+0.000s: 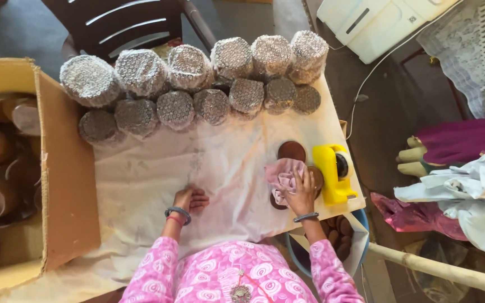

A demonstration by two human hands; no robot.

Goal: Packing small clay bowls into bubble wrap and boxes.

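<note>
Tabletop: right hand (301, 193) on perhaps cloth (282, 175)

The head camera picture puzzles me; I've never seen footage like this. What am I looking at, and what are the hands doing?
The camera sits on a person's head and looks down at their own two bare hands over a table covered with pale paper. The right hand presses a pink cloth onto brown round discs. The left hand rests on the paper, holding nothing. Beside the cloth stands a yellow tape dispenser. Along the far edge lie bubble-wrapped round stacks. At left is an open cardboard box.
</note>
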